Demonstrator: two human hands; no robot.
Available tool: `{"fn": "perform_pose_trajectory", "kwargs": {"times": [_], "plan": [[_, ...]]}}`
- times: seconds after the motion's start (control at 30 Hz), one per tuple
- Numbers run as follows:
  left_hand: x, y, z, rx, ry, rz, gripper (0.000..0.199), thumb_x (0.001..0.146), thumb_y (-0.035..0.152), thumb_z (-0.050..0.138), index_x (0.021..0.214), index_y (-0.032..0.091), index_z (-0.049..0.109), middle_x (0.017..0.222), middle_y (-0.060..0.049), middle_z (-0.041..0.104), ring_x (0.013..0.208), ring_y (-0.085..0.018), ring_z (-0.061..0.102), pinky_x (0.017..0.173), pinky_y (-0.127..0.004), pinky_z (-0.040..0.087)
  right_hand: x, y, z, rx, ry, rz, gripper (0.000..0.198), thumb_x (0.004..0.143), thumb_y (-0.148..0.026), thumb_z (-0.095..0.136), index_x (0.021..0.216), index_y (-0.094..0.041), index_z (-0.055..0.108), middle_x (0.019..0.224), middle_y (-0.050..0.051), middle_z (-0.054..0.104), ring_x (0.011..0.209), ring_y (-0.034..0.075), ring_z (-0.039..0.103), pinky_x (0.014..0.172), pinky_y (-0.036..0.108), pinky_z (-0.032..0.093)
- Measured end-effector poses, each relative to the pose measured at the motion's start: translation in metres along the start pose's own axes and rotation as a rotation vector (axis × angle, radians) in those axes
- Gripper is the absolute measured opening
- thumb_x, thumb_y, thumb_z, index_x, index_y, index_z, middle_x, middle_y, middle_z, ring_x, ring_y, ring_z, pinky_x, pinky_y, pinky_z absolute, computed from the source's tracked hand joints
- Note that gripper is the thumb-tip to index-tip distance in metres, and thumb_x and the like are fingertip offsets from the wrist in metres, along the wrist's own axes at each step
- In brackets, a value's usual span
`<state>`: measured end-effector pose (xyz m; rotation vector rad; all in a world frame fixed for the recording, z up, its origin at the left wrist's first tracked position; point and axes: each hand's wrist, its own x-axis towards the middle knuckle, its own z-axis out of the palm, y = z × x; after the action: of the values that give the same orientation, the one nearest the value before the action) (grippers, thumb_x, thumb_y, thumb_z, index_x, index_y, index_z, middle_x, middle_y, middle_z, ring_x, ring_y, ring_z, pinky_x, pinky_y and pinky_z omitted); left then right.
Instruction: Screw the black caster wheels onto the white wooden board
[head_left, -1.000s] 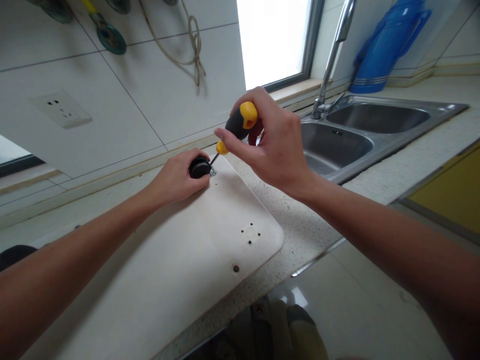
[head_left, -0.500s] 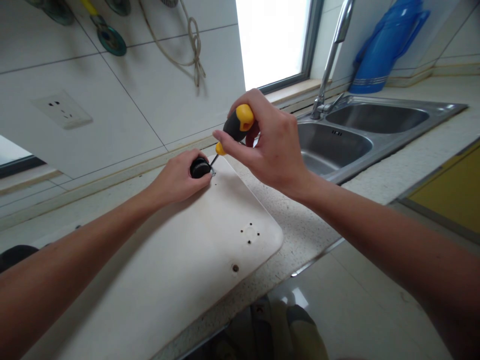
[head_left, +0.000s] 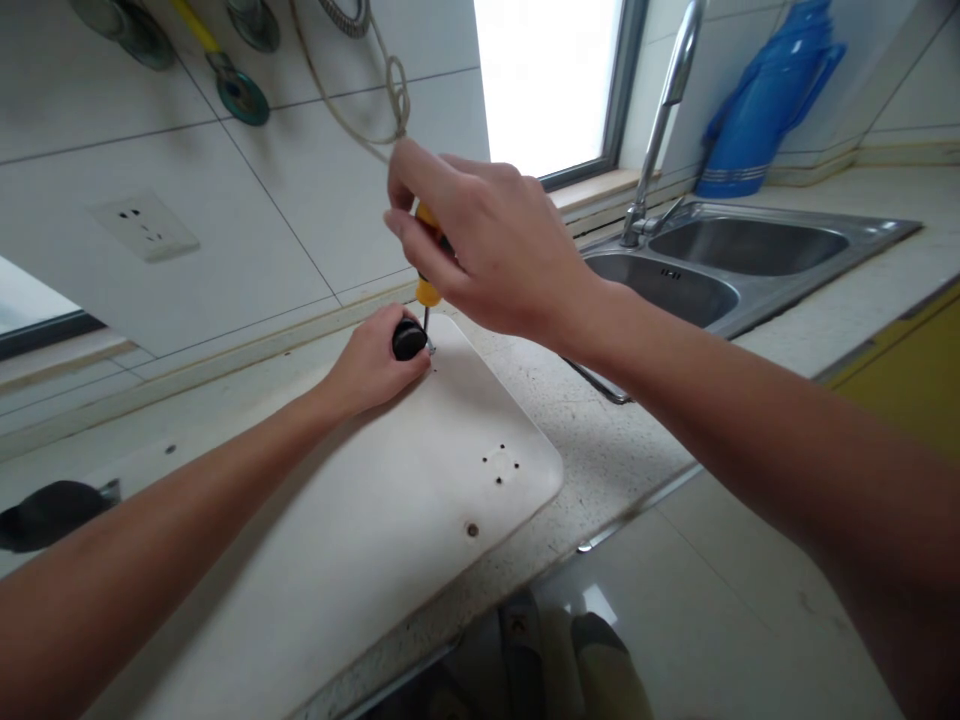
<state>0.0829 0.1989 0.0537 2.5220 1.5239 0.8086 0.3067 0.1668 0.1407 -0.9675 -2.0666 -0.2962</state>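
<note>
My right hand is wrapped round the yellow and dark grey handle of a screwdriver, which stands nearly upright with its shaft pointing down. The shaft reaches down beside a black caster wheel; its tip is hard to make out. My left hand grips the caster wheel at the far corner of a white board. Part of a metal mounting plate shows by the wheel. Nearer the board's right corner are several small screw holes and one larger hole.
The board lies on a speckled countertop. A steel double sink with a tap is at the right, a blue thermos flask behind it. A black-handled object lies at the left. Pipe valves stick out from the wall.
My right hand has shifted left and turned over the screwdriver, which has gone from a slant to nearly upright. My left hand stays on the caster wheel. The view has shifted slightly.
</note>
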Motion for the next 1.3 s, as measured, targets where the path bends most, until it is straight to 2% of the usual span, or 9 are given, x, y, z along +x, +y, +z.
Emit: {"fn": "perform_pose_trajectory", "kwargs": {"times": [0.2,0.4,0.53,0.63,0.77,0.83,0.93,1.07,1.3], "plan": [[-0.005,-0.001,0.008,-0.046,0.058,-0.039,0.030,0.083,0.044,0.069,0.105,0.026,0.058,0.110,-0.009,0.074,0.102,-0.032,0.069,0.093,-0.046,0.056,0.025,0.005,-0.005,-0.063,-0.185,0.020,0.036,0.109,-0.061,0.059,0.127,-0.029,0.062,0.100,0.007,0.073,0.069,0.018,0.047,0.071,0.034,0.029],[-0.008,-0.003,0.011,-0.039,0.088,-0.038,0.030,0.083,0.042,0.071,0.106,0.027,0.058,0.115,-0.011,0.075,0.107,-0.034,0.070,0.097,-0.048,0.057,0.047,0.014,-0.002,-0.082,-0.182,0.091,0.032,0.099,-0.055,0.078,0.111,-0.027,0.067,0.077,0.005,0.062,0.067,0.017,0.043,0.068,0.033,0.033],[-0.010,-0.004,0.014,-0.031,0.106,-0.028,0.028,0.085,0.040,0.071,0.106,0.026,0.059,0.118,-0.013,0.076,0.109,-0.035,0.071,0.097,-0.048,0.057,0.062,0.008,-0.008,-0.050,-0.405,0.089,0.031,0.095,-0.047,0.083,0.111,-0.026,0.067,0.083,0.006,0.066,0.072,0.018,0.053,0.069,0.033,0.041],[-0.011,-0.004,0.016,-0.033,0.123,-0.042,0.027,0.085,0.038,0.071,0.107,0.025,0.061,0.117,-0.013,0.076,0.108,-0.035,0.072,0.097,-0.048,0.058,0.070,-0.004,-0.016,-0.206,-0.384,0.145,0.041,0.100,-0.060,0.078,0.103,-0.020,0.069,0.093,0.011,0.067,0.085,0.022,0.059,0.080,0.038,0.050],[-0.010,-0.004,0.018,-0.048,0.144,-0.065,0.025,0.083,0.034,0.073,0.103,0.025,0.062,0.117,-0.014,0.077,0.108,-0.036,0.073,0.097,-0.048,0.058,0.075,-0.018,-0.020,-0.144,-0.530,0.154,0.049,0.099,-0.052,0.078,0.134,-0.020,0.065,0.111,0.012,0.072,0.093,0.024,0.064,0.091,0.041,0.058],[-0.010,-0.004,0.019,-0.058,0.149,-0.065,0.025,0.082,0.033,0.074,0.104,0.024,0.063,0.118,-0.014,0.077,0.111,-0.037,0.073,0.098,-0.048,0.059,0.075,-0.022,-0.018,-0.134,-0.510,0.153,0.046,0.103,-0.043,0.073,0.141,-0.019,0.062,0.119,0.014,0.072,0.101,0.027,0.066,0.098,0.045,0.059],[-0.010,-0.005,0.020,-0.067,0.151,-0.068,0.026,0.082,0.033,0.075,0.105,0.024,0.065,0.118,-0.014,0.078,0.110,-0.037,0.074,0.099,-0.049,0.059,0.074,-0.024,-0.015,-0.206,-0.429,0.184,0.050,0.109,-0.053,0.064,0.141,-0.015,0.061,0.123,0.019,0.071,0.108,0.032,0.066,0.102,0.053,0.059],[-0.010,-0.006,0.020,-0.072,0.148,-0.065,0.028,0.081,0.034,0.076,0.106,0.024,0.066,0.118,-0.014,0.078,0.111,-0.038,0.074,0.099,-0.050,0.060,0.068,-0.025,-0.013,-0.138,-0.488,0.167,0.045,0.107,-0.043,0.068,0.144,-0.020,0.058,0.120,0.014,0.073,0.099,0.025,0.066,0.096,0.044,0.060],[-0.009,-0.009,0.024,-0.063,0.161,-0.058,0.030,0.082,0.034,0.076,0.109,0.022,0.067,0.120,-0.015,0.078,0.112,-0.038,0.074,0.100,-0.051,0.060,0.061,-0.024,-0.010,-0.118,-0.442,0.203,0.044,0.108,-0.047,0.068,0.142,-0.019,0.063,0.129,0.016,0.072,0.105,0.027,0.065,0.098,0.044,0.057]]}}
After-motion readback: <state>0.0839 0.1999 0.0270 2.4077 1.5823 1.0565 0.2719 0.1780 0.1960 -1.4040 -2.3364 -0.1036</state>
